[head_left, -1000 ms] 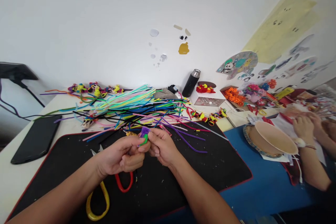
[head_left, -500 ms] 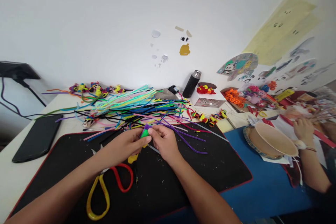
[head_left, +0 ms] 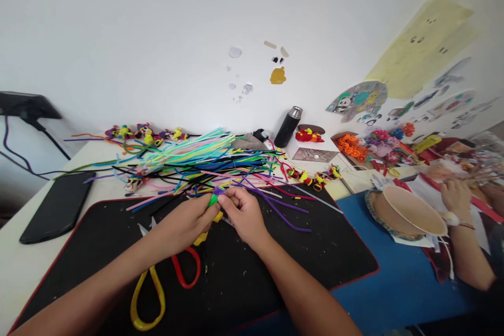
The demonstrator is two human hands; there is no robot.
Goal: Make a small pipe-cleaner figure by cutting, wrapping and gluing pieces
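A small green-and-purple fuzzy pipe-cleaner piece [head_left: 214, 199] is pinched between both hands, just above the far edge of the black red-trimmed desk mat [head_left: 283, 268]. The left hand [head_left: 185, 223] is clenched around it from one side, with a scrap of yellow fuzzy wire [head_left: 201, 238] poking out under the palm. The right hand [head_left: 244, 215] is gripped onto it from the other side with thumb and forefinger.

Handling-wise, it's probably feather-light: soft fluff outside, thin wire inside, so it should bend easily and keep whatever shape it's given. It doesn't look slippery or fragile, though cut wire ends can likely prick. It's best taken by the fingertips right next to the bend, not out at the loose ends.

The mat is speckled with bits of fluff and clippings. Scissors with one yellow and one red handle [head_left: 157, 283] are lying on it, partly covered by the left forearm. Behind the hands, a big messy pile of multicoloured pipe cleaners [head_left: 205, 160] is spread over the white tabletop [head_left: 16, 268]. A flat black tablet [head_left: 59, 210] is parked at the left, and a dark metal flask [head_left: 288, 126] is stood by the sticker-dotted white wall [head_left: 157, 37].

Off to the right — a blue tablecloth [head_left: 394, 283], a tan paper bowl [head_left: 413, 210] and another person's hand [head_left: 457, 197].
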